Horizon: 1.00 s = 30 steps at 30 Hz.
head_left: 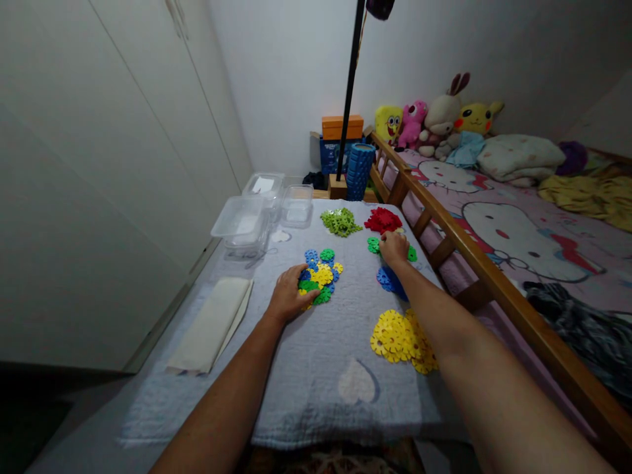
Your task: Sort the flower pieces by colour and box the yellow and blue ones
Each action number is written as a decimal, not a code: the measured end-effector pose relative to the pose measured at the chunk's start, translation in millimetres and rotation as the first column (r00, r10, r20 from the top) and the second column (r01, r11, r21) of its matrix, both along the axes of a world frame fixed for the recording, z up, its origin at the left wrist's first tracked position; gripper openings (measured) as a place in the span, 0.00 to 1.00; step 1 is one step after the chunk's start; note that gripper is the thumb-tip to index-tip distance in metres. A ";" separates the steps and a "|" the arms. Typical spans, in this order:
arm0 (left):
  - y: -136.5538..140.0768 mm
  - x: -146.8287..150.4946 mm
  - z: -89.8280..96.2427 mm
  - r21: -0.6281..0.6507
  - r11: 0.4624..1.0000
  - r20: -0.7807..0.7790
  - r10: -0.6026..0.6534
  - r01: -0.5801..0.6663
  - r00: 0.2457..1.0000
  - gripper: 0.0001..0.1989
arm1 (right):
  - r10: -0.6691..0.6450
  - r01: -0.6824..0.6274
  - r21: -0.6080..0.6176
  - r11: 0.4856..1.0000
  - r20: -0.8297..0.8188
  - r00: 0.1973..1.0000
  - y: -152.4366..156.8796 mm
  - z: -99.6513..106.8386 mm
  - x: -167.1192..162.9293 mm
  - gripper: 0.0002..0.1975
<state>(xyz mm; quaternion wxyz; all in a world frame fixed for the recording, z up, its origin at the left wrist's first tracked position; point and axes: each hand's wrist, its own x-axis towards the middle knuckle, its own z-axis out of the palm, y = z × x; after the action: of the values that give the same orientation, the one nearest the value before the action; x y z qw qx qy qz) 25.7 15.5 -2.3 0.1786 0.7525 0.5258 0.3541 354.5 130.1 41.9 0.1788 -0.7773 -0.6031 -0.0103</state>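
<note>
My left hand [290, 293] rests at the left side of a mixed pile of blue, green and yellow snowflake discs [322, 274], thumb and fingers apart around its edge. Farther right, my right hand [394, 249] is over the green snowflake discs [373, 245], its fingers curled downward; whatever lies between the fingertips is hidden. Below that wrist are blue snowflake discs [386, 280], partly covered by the arm. Nearer to me lies a heap of yellow snowflake discs [394, 336], its right part beside my forearm.
Red pieces [383, 220] and light-green pieces [340, 222] form heaps at the table's far side. Clear plastic boxes [241, 220] stand at the far left, with a folded cream cloth [210, 326] nearer. A wooden bed rail [444, 230] borders the right; a black pole [349, 92] rises behind.
</note>
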 end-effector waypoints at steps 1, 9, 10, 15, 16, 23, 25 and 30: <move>0.0 0.0 -0.1 0.001 1.000 0.001 -0.001 0.001 1.000 0.34 | 0.002 -0.002 0.002 1.000 0.000 1.000 -0.9 1.2 -0.7 0.12; 0.3 0.4 -0.5 -0.004 1.000 -0.008 -0.001 0.001 1.000 0.33 | 0.252 -0.251 -0.022 0.968 0.003 0.968 -7.3 13.9 -35.2 0.14; 0.4 0.6 -0.2 -0.003 1.000 -0.008 0.001 -0.002 1.000 0.33 | 0.315 -0.315 -0.046 0.948 -0.008 0.949 -8.2 13.9 -44.4 0.14; 0.2 1.2 2.0 0.003 1.000 -0.014 0.004 -0.004 1.000 0.33 | 0.494 -0.497 -0.115 0.860 -0.057 0.868 -10.7 5.5 -94.7 0.11; -0.1 1.3 2.4 0.004 1.000 -0.014 0.004 -0.004 1.000 0.34 | 0.502 -0.506 -0.120 0.854 -0.061 0.863 -10.3 2.9 -103.5 0.12; -1.4 1.3 2.9 -0.005 1.000 -0.008 0.019 -0.019 1.000 0.34 | 0.431 -0.442 -0.154 0.883 -0.105 0.896 -4.4 -11.4 -133.5 0.16; -1.0 1.3 2.5 -0.003 1.000 -0.006 0.016 -0.016 1.000 0.34 | 0.423 -0.438 -0.138 0.888 -0.129 0.897 -3.8 -13.0 -133.0 0.16; -0.2 1.2 1.5 0.013 1.000 -0.011 0.011 -0.011 1.000 0.33 | 0.390 -0.418 -0.040 0.907 -0.289 0.874 -3.9 -15.5 -123.2 0.12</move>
<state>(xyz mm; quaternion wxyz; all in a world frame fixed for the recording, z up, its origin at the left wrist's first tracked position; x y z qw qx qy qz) 26.9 15.3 -0.8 0.1689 0.7527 0.5285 0.3543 231.3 126.2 26.4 0.2192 -0.6357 -0.7214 0.1658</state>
